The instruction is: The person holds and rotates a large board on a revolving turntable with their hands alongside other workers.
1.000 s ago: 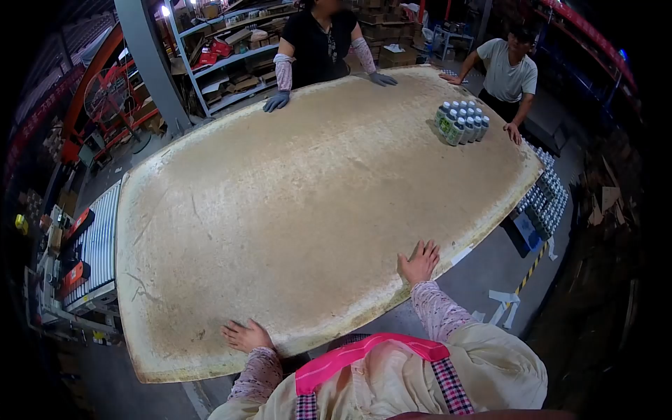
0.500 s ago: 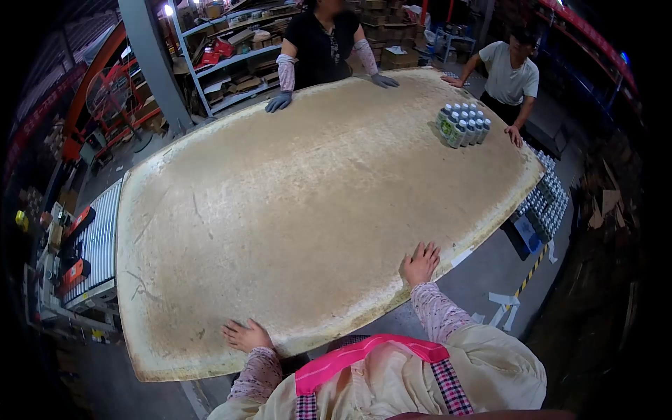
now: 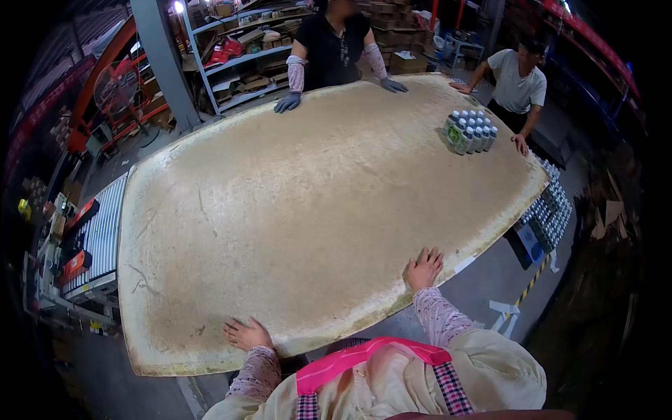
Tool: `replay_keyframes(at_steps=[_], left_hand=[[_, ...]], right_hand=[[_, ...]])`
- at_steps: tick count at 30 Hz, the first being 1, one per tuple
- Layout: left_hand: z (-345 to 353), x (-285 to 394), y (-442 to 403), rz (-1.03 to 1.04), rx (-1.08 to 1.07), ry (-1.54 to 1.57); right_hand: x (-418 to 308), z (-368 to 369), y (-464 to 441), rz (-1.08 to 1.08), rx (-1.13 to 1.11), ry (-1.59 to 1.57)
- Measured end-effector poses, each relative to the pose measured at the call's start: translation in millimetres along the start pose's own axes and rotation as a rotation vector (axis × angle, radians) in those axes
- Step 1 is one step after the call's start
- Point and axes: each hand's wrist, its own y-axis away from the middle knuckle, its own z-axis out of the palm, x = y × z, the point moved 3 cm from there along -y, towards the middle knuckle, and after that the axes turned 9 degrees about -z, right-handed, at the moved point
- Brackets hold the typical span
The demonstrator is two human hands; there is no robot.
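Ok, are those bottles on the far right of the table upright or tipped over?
Upright: the bottles stand in a tight cluster on the table, their white caps facing up.

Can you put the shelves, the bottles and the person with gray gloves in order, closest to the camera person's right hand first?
From the right hand:
1. Bottles: on the big board, toward its far right.
2. Person with gray gloves: across the board, at its far edge.
3. Shelves: behind the board, left of that person.
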Motion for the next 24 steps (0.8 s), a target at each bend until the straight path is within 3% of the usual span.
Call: replay_keyframes(at_steps=[24], left_hand=[[-9.1,2.4,3.8,0.0,-0.039,0.028]], right_hand=[[0.2,0.8,-0.4,-0.019,0.02,0.007]])
